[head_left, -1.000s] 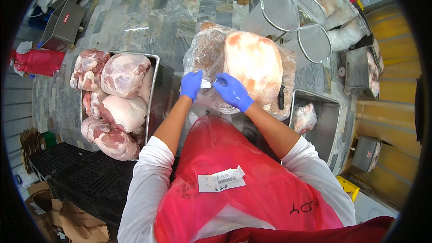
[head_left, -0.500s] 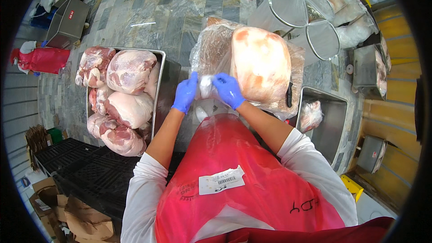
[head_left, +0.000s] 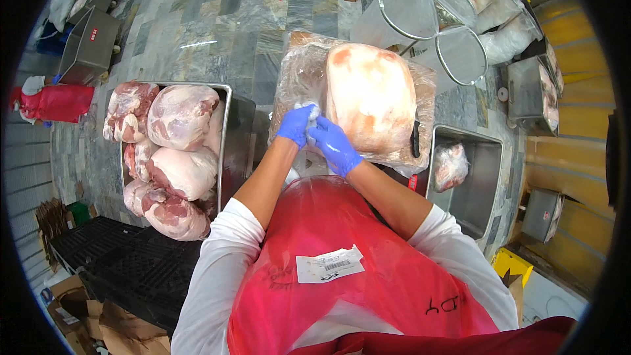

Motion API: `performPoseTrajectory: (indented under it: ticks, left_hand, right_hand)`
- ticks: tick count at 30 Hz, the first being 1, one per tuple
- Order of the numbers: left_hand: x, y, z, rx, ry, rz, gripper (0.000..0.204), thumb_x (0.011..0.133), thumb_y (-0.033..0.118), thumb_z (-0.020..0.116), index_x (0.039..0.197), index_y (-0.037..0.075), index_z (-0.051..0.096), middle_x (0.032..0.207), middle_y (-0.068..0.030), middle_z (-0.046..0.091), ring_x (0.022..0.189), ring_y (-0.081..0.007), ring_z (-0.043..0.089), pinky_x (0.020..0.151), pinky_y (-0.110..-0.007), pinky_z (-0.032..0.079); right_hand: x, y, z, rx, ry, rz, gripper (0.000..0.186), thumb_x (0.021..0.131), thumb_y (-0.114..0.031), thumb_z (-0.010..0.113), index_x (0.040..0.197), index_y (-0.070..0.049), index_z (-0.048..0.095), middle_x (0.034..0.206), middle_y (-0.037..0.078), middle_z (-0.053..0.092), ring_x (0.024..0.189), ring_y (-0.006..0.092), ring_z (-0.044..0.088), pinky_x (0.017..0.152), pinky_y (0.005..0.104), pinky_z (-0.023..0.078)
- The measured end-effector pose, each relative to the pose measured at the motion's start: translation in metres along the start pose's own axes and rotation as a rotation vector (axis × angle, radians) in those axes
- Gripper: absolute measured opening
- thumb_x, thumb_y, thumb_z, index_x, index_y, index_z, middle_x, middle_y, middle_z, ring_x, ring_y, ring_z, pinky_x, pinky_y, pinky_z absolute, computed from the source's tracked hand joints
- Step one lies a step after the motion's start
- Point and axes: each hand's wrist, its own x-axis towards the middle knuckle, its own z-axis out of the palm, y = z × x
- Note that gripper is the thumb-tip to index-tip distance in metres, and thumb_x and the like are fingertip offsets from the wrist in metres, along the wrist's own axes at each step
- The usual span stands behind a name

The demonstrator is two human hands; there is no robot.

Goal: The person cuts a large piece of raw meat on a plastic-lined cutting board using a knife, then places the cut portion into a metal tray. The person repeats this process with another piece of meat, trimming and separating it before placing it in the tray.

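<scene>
In blue gloves, my left hand (head_left: 296, 125) and right hand (head_left: 335, 146) meet in front of me. Their fingers close on a bunch of whitish clear plastic (head_left: 311, 110), partly hidden by the gloves. Just to the right of it lies a large pale slab of meat (head_left: 371, 95), fat side up, on a board covered with clear plastic wrap (head_left: 299, 59). A black-handled knife (head_left: 415, 139) rests by the slab's right edge, its blade not visible.
At left a metal bin (head_left: 227, 131) is heaped with several meat cuts (head_left: 184, 112). A right-hand metal bin (head_left: 483, 184) holds one plastic-wrapped piece (head_left: 450, 165). Beyond stand wire hoops with clear bags (head_left: 407, 10). Black pallets (head_left: 125, 263) lie lower left; a co-worker (head_left: 56, 102) is far left.
My left hand has moved right and up, meeting my right hand. The plastic between them is now more tightly gathered in the fingers. The whole view has shifted slightly.
</scene>
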Motion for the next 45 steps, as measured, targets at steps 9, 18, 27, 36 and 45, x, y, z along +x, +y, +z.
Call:
performPoseTrajectory:
  ticks: [9, 18, 27, 36, 45]
  left_hand:
    - [0.024, 0.014, 0.025, -0.239, 0.092, -0.196, 0.018, 0.103, 0.028, 0.056, 0.105, 0.013, 0.065, 0.078, -0.0026, 0.063, 0.059, -0.0149, 0.055, 0.050, -0.030, 0.047]
    - [-0.034, 0.016, 0.022, -0.238, 0.107, -0.184, 0.019, 0.098, 0.023, 0.065, 0.111, 0.010, 0.065, 0.075, -0.0010, 0.064, 0.061, -0.0147, 0.060, 0.050, -0.029, 0.051]
    - [-0.121, 0.031, 0.026, -0.418, 0.081, -0.086, 0.033, 0.100, 0.021, 0.059, 0.126, 0.000, 0.060, 0.114, -0.0149, 0.071, 0.100, -0.0267, 0.070, 0.090, -0.038, 0.059]
    - [-0.173, 0.121, 0.113, -0.333, -0.024, 0.056, 0.015, 0.097, 0.024, 0.065, 0.088, 0.013, 0.062, 0.074, -0.0005, 0.059, 0.059, -0.0128, 0.055, 0.050, -0.027, 0.044]
    - [-0.230, 0.172, 0.119, -0.359, 0.043, 0.135, 0.039, 0.105, 0.029, 0.048, 0.069, 0.018, 0.043, 0.056, 0.0039, 0.038, 0.043, -0.0099, 0.036, 0.039, -0.027, 0.032]
  right_hand:
    - [-0.056, -0.057, -0.105, -0.995, 0.679, -0.882, 0.043, 0.090, -0.012, 0.071, 0.131, -0.001, 0.064, 0.137, 0.018, 0.061, 0.126, 0.0293, 0.057, 0.108, 0.0400, 0.044]
    - [-0.037, -0.059, -0.183, -0.368, 0.432, -0.410, 0.090, 0.088, -0.016, 0.079, 0.157, 0.000, 0.023, 0.142, 0.016, 0.052, 0.127, 0.0236, 0.053, 0.106, 0.0353, 0.046]
    - [-0.029, -0.020, -0.163, -0.242, 0.262, -0.228, 0.091, 0.093, -0.017, 0.073, 0.160, -0.001, 0.012, 0.154, 0.019, 0.039, 0.137, 0.0271, 0.045, 0.113, 0.0395, 0.041]
    - [0.012, -0.031, -0.137, 0.107, -0.098, 0.010, 0.066, 0.105, -0.054, 0.044, 0.155, -0.011, 0.041, 0.156, 0.008, 0.045, 0.141, 0.0197, 0.043, 0.118, 0.0381, 0.034]
    - [0.025, -0.137, -0.185, 0.126, -0.113, -0.083, 0.063, 0.102, -0.050, 0.054, 0.147, -0.007, 0.048, 0.144, 0.010, 0.056, 0.127, 0.0226, 0.058, 0.109, 0.0380, 0.046]
